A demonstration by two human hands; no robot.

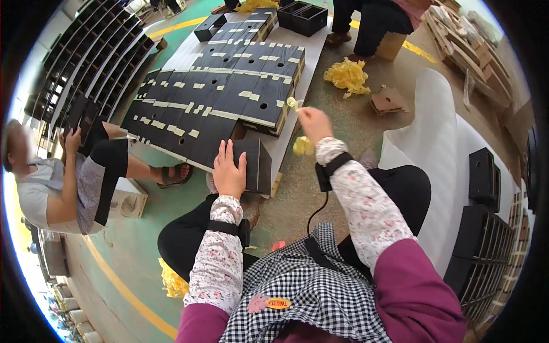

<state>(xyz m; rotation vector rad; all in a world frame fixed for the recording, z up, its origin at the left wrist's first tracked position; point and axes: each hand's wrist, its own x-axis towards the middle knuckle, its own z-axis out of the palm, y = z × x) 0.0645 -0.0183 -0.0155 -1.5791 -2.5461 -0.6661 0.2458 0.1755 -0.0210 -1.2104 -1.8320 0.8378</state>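
Note:
My left hand [230,174] lies on the top of a small black wooden box [258,163] at the near end of the low white-covered surface, its fingers stretched out. To the right, my right hand [314,124] is raised with the fingers pinched on a curled strip of pale yellow tape [292,103]. The strip is close to the corner of the black box panels [229,86], and I cannot tell whether it touches them. Those panels lie side by side, with round holes and many short tape pieces across their seams.
A seated person [57,177] at the left holds a black piece. A tall black rack [86,51] stands behind. Crumpled yellow tape [346,77] lies on the floor near another seated person [377,23]. White foam sheeting [420,131] and black boxes [483,177] are at the right.

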